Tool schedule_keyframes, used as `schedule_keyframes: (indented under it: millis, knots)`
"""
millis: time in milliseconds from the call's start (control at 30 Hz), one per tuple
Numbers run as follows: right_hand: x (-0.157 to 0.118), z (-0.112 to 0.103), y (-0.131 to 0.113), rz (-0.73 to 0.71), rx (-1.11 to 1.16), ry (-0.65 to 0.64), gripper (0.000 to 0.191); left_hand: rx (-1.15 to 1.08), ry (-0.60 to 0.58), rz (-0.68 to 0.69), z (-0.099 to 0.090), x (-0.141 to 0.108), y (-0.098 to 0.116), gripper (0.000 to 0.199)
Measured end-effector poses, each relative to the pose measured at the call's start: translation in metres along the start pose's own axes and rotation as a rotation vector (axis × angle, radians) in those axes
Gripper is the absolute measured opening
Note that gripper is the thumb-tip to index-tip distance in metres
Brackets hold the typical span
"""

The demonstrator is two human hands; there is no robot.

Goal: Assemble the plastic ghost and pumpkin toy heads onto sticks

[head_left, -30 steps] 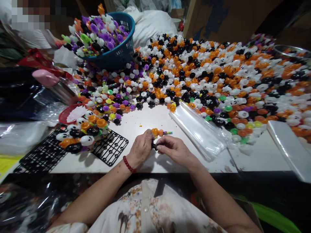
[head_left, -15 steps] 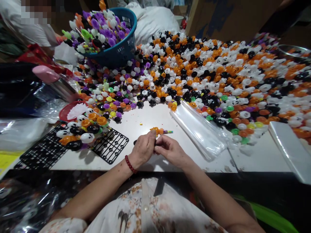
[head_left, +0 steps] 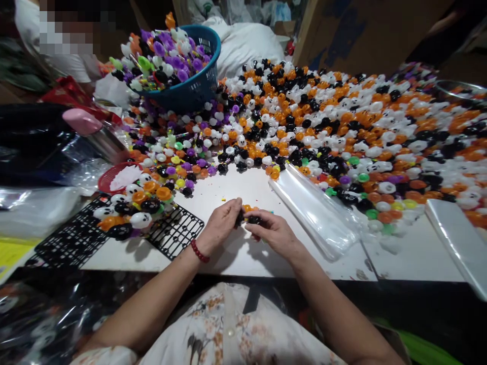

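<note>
Close together over the white table, my two hands work at small black plastic pieces. A dark piece (head_left: pixel 239 218) sits in the fingers of my left hand (head_left: pixel 220 225), partly hidden by the thumb. My right hand (head_left: pixel 274 232) pinches a shiny black piece (head_left: pixel 253 220) between thumb and fingers. Whether the two pieces are joined is too small to tell. Just beyond the fingertips lies an orange plastic figure (head_left: pixel 249 208), largely covered by my hands. Left of them, a cluster of white, orange and black figures (head_left: pixel 140 220) stands on a black plastic grid (head_left: pixel 178 228).
A big heap of Halloween figures (head_left: pixel 304 111) covers the table's back. Behind left stands a full blue basket (head_left: pixel 182 96). Clear plastic bags (head_left: pixel 315 213) lie right of my hands, another stack (head_left: pixel 452 238) farther right. A pink-lidded flask (head_left: pixel 95 132) and red basket (head_left: pixel 108 180) are left.
My right hand has drawn slightly away from the left, and the black piece in its fingers now shows. The orange figure beyond is more covered. The whole view has shifted slightly.
</note>
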State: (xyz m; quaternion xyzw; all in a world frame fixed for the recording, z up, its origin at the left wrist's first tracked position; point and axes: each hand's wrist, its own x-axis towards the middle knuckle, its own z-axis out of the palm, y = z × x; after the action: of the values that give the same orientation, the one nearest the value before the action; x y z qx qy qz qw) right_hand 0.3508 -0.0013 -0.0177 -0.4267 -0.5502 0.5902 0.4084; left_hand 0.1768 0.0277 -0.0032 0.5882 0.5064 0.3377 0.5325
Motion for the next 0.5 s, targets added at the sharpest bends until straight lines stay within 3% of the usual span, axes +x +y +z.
schedule_keyframes:
  millis: [167,333,500]
  knots:
    - [-0.005,0.0,0.006,-0.153,-0.19,0.061,0.043,-0.079,0.051,0.02,-0.002,-0.007,0.0,0.036]
    - [-0.011,0.002,0.011,-0.108,-0.253,0.053,0.062,0.084,-0.142,0.218,-0.008,-0.016,0.011,0.019]
    - [-0.014,0.003,0.006,-0.098,-0.322,0.027,0.056,0.198,-0.225,0.301,-0.008,-0.019,0.014,0.024]
